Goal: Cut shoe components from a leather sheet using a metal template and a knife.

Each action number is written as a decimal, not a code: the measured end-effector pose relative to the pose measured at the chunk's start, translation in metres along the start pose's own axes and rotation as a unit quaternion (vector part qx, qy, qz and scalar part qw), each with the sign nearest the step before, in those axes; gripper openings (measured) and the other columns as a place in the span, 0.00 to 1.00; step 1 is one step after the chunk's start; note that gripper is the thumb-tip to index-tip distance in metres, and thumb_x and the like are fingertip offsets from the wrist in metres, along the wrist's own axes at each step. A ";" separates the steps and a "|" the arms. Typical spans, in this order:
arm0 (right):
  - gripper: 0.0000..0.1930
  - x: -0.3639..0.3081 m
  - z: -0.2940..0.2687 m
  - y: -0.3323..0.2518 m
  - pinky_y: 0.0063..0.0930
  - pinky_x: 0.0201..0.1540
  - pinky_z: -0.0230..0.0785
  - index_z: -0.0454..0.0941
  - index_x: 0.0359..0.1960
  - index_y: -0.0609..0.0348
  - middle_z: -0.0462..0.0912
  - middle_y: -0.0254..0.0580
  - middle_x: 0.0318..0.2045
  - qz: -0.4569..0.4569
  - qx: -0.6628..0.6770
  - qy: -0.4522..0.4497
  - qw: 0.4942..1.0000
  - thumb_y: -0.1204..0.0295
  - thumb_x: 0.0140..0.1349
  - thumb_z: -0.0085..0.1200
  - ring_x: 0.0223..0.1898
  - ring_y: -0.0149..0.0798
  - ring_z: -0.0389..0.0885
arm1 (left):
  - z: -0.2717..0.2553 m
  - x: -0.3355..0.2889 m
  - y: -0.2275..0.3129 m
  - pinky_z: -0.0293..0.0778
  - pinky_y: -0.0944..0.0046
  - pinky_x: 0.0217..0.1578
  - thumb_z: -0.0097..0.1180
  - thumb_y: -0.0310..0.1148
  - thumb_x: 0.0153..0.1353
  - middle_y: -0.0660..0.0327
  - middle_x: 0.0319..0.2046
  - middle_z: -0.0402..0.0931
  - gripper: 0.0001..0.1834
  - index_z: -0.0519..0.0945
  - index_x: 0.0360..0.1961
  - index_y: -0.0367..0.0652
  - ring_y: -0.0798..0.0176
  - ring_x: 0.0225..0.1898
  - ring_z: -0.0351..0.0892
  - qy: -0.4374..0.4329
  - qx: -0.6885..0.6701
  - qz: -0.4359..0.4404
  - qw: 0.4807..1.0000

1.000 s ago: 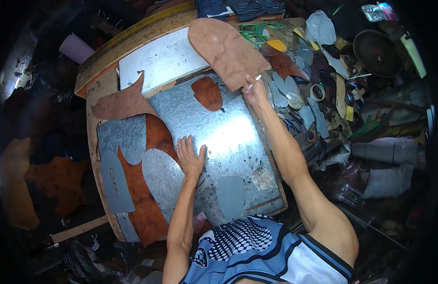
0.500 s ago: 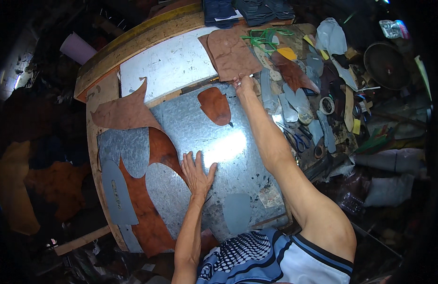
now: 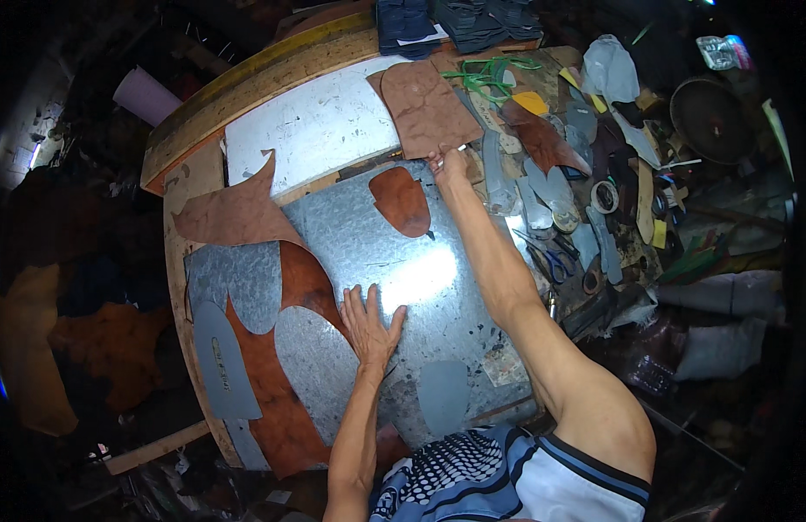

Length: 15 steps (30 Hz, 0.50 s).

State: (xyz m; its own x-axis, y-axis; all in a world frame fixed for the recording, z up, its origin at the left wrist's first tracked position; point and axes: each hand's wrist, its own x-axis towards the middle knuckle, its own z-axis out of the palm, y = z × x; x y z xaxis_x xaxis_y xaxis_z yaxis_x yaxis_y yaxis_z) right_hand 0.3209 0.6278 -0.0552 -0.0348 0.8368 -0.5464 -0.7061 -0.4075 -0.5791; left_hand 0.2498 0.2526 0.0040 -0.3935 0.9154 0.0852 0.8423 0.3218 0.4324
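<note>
My left hand (image 3: 371, 329) lies flat with its fingers spread on the grey metal sheet (image 3: 333, 213), beside a cut edge of reddish-brown leather. My right hand (image 3: 446, 165) reaches far across, its fingers closed at the near edge of a brown leather piece (image 3: 429, 109). A short, thin white stick (image 3: 460, 148) shows at those fingers; its kind is unclear. More brown leather lies under that piece. A small rust-brown leather cutout (image 3: 400, 202) rests on the sheet nearby. Left of my left hand are a larger reddish-brown hide (image 3: 272, 413) and a grey sole-shaped template (image 3: 225, 365).
A white board (image 3: 312, 122) lies behind the sheet. Along the right side are scissors (image 3: 555, 265), a tape roll (image 3: 604, 197), green straps (image 3: 490, 76) and many scraps. Folded dark cloth (image 3: 486, 22) is stacked at the back. Another grey template (image 3: 442, 396) lies near my body.
The whole view has shifted slightly. My right hand stays at the brown leather piece's edge, and that piece has turned a little. My left hand remains flat on the sheet.
</note>
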 end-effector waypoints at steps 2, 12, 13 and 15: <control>0.04 0.002 -0.003 -0.003 0.25 0.13 0.60 0.68 0.39 0.58 0.74 0.42 0.25 -0.007 -0.006 0.003 1.000 0.78 0.64 0.49 0.20 0.37 0.76 | 0.002 0.001 0.002 0.44 0.37 0.67 0.60 0.55 0.57 0.41 0.62 0.58 0.38 0.68 0.61 0.40 0.36 0.68 0.50 -0.002 -0.002 0.004 1.000; 0.03 -0.068 -0.012 -0.015 0.24 0.17 0.59 0.70 0.40 0.50 0.74 0.35 0.30 -0.047 -0.165 0.026 0.985 0.73 0.65 0.48 0.20 0.31 0.69 | -0.004 0.003 -0.006 0.43 0.38 0.68 0.60 0.57 0.56 0.40 0.63 0.58 0.42 0.66 0.62 0.36 0.37 0.69 0.49 0.004 0.003 -0.015 1.000; 0.03 -0.068 -0.016 -0.019 0.24 0.17 0.59 0.70 0.40 0.50 0.74 0.35 0.30 -0.051 -0.165 0.030 0.984 0.73 0.65 0.48 0.20 0.31 0.69 | -0.002 0.004 -0.004 0.42 0.38 0.68 0.60 0.57 0.56 0.40 0.63 0.58 0.42 0.66 0.62 0.36 0.37 0.69 0.48 0.001 0.002 -0.011 1.000; 0.03 -0.068 -0.017 -0.023 0.25 0.18 0.60 0.71 0.39 0.49 0.72 0.32 0.30 -0.008 -0.120 0.046 0.992 0.73 0.65 0.47 0.21 0.29 0.66 | 0.001 0.005 -0.001 0.42 0.38 0.68 0.60 0.58 0.55 0.40 0.63 0.57 0.43 0.66 0.62 0.36 0.37 0.69 0.48 0.000 -0.001 -0.007 1.000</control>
State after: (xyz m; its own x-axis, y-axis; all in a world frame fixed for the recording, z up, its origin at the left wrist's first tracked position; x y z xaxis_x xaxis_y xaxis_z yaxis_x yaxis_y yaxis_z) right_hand 0.3510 0.5738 -0.0148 0.0480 0.8112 -0.5828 -0.5168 -0.4791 -0.7095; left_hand 0.2475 0.2574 0.0037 -0.4050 0.9109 0.0789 0.8358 0.3338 0.4358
